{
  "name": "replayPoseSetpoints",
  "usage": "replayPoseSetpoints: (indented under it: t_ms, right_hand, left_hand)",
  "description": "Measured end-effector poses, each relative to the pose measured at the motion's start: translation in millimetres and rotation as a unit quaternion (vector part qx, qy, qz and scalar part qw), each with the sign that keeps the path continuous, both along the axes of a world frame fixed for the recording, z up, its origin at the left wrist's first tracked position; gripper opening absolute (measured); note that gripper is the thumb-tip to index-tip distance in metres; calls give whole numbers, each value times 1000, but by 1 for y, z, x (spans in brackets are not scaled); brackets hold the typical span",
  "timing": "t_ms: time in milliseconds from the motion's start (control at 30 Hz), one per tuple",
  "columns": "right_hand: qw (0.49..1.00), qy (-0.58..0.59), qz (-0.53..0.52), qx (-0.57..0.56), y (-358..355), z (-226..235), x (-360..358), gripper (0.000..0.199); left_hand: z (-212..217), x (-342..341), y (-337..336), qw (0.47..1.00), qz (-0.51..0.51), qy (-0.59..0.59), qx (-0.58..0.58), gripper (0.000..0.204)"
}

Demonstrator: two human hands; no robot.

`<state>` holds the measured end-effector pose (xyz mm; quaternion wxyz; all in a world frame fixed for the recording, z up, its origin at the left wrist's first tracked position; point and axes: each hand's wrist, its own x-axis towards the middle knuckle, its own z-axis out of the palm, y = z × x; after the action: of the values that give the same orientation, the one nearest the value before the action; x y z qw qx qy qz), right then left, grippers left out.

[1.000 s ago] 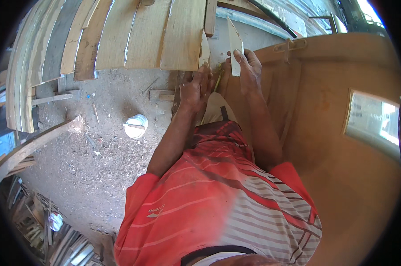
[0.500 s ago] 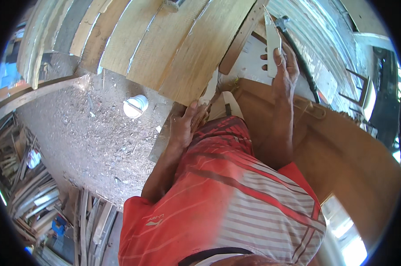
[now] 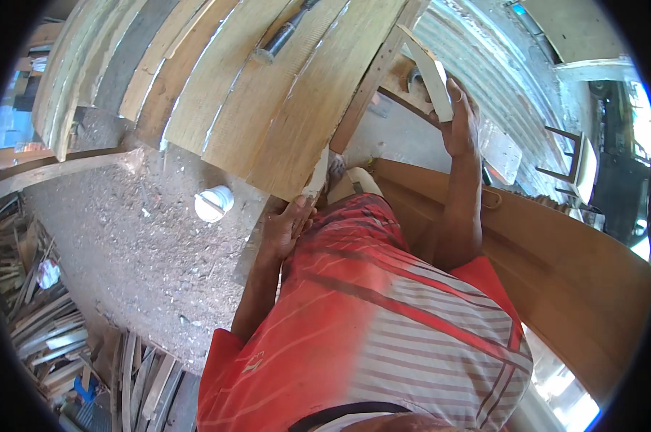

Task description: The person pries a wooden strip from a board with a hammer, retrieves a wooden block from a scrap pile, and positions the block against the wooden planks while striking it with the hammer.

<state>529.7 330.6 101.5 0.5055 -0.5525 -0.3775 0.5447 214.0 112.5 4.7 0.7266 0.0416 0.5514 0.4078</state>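
My right hand [image 3: 464, 122] is raised at the upper right, its fingers closed round the lower end of a pale, tapered wooden piece [image 3: 432, 72] that points up and away. My left hand [image 3: 283, 227] is near my waist, at the near corner of a panel of joined wooden planks [image 3: 282, 108]. Its fingers grip a narrow pale wooden strip [image 3: 317, 178], whose lower end they hide. Behind the tapered piece shows the dark curved head of a hammer [image 3: 413, 79]; my right hand and forearm hide much of its handle. A dark metal tool [image 3: 278, 39] lies on the planks.
A white bucket [image 3: 214, 204] stands on the debris-strewn floor [image 3: 152, 252] at left. Stacked scrap wood [image 3: 51, 345] fills the lower left. A large brown curved panel [image 3: 549, 263] spans the right side, with corrugated sheeting [image 3: 498, 57] beyond it.
The tapered piece in my right hand has turned and tilted to the left, showing its wider face. My left hand has shifted slightly down and left. More of the metal tool has come into view.
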Motion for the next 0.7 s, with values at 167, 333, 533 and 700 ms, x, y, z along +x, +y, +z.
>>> replayPoseSetpoints:
  t_ms: [167, 333, 533, 700]
  right_hand:
    - [997, -14, -20, 72, 35, 17, 27, 47]
    - [998, 6, -21, 54, 108, 3, 77, 50]
    - [991, 57, -43, 111, 222, -27, 140, 30]
    - [988, 78, -37, 131, 308, -41, 192, 31]
  left_hand:
    - [0, -2, 2, 999, 34, -8, -18, 33]
    - [27, -4, 10, 996, -51, 72, -18, 37]
    - [23, -5, 9, 950, -148, 248, 118, 36]
    - [47, -1, 23, 998, -11, 60, -23, 45]
